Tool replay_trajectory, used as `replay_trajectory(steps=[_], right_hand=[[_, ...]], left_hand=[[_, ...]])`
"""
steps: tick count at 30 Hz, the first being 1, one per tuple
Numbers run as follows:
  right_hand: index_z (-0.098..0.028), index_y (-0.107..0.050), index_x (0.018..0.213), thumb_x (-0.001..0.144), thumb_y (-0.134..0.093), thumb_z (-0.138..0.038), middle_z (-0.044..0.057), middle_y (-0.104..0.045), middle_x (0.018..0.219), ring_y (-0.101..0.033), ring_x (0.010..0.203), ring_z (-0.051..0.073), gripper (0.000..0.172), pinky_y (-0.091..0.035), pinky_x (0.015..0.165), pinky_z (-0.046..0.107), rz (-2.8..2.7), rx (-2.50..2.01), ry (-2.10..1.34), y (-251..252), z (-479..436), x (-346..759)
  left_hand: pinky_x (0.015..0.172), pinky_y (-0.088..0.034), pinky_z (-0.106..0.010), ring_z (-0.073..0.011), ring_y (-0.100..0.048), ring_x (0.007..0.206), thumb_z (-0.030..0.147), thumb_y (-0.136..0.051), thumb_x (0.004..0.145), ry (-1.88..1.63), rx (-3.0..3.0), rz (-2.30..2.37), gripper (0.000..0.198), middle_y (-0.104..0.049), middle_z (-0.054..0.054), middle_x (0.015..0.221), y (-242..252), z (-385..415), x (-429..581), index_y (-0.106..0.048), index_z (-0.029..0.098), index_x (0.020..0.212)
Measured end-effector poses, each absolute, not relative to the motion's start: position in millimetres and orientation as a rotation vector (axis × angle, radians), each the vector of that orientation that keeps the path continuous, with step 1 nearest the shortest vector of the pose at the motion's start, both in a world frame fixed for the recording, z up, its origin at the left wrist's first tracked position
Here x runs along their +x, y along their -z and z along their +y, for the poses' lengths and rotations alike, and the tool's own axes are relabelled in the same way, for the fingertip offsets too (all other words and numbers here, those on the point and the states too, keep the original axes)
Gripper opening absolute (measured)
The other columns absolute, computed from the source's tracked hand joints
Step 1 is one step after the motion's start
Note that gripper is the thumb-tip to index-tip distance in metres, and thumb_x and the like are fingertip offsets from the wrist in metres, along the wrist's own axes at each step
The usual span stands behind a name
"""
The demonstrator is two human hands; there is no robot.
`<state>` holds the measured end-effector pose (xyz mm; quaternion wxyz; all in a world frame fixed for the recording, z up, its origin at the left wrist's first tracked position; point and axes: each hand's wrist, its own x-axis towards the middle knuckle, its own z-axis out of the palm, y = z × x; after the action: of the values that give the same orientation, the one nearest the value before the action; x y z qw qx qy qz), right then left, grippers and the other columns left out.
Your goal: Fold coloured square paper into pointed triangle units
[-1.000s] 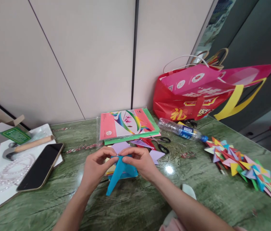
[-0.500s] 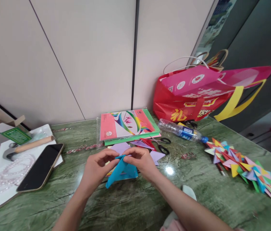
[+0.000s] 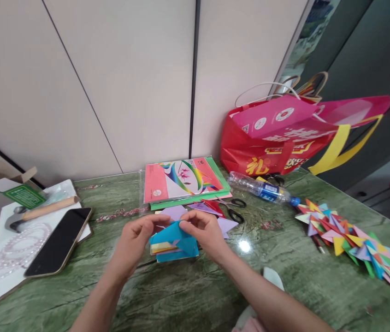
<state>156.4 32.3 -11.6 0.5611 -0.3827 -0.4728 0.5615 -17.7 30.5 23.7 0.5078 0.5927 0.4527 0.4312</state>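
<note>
A folded blue sheet of paper is spread at an angle between my hands. My right hand pinches its upper edge between thumb and fingers. At the sheet's upper left, my left hand has its fingers stretched along the edge and its thumb apart; whether the fingertips touch the paper is hard to see. Just below lies a stack of coloured paper, with yellow and blue edges showing. Behind my fingers is a purple paper piece. Scissors with black handles lie among red and purple folded pieces.
A plastic-wrapped paper pack lies against the wall. To the right are a plastic bottle, a red bag and a colourful folded-paper chain. On the left are a phone, a hammer, beads and a small box.
The blue paper has gone from a narrow folded strip hanging down to a wider, opened shape. My left thumb has lifted away from the fold; my right hand keeps its pinch.
</note>
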Motion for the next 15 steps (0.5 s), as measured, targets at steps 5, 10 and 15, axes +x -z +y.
replay_trajectory(steps=[5,10,15], right_hand=[[-0.018,-0.061,0.07,0.068,-0.066,-0.029,0.002,-0.061,0.07,-0.056,0.066,0.014,0.012,-0.047,0.062,0.026,-1.201,-0.948,-1.193,11.5,29.7,154.5],[-0.018,-0.061,0.071,0.07,-0.064,-0.028,0.002,-0.062,0.071,-0.057,0.067,0.015,0.011,-0.048,0.064,0.027,-1.282,-0.984,-1.072,8.9,26.9,153.4],[-0.019,-0.063,0.071,0.069,-0.067,-0.029,0.002,-0.063,0.07,-0.057,0.065,0.014,0.011,-0.048,0.061,0.026,-1.301,-0.942,-1.112,10.8,27.8,153.6]], left_hand=[[0.077,-0.049,-0.036,-0.0282,-0.062,0.086,0.064,-0.061,0.058,-0.973,1.494,0.952,0.061,-0.067,-0.012,0.099,-31.0,27.9,-21.2,-0.068,0.018,0.097],[0.075,-0.049,-0.033,-0.0245,-0.06,0.084,0.048,-0.074,0.056,-0.989,1.57,1.047,0.05,-0.067,-0.01,0.099,-33.8,25.9,-18.7,-0.068,0.02,0.098],[0.069,-0.048,-0.026,-0.0185,-0.061,0.076,0.026,-0.07,0.066,-1.083,1.801,1.232,0.013,-0.069,-0.004,0.082,-28.7,27.5,-13.8,-0.072,0.022,0.079]])
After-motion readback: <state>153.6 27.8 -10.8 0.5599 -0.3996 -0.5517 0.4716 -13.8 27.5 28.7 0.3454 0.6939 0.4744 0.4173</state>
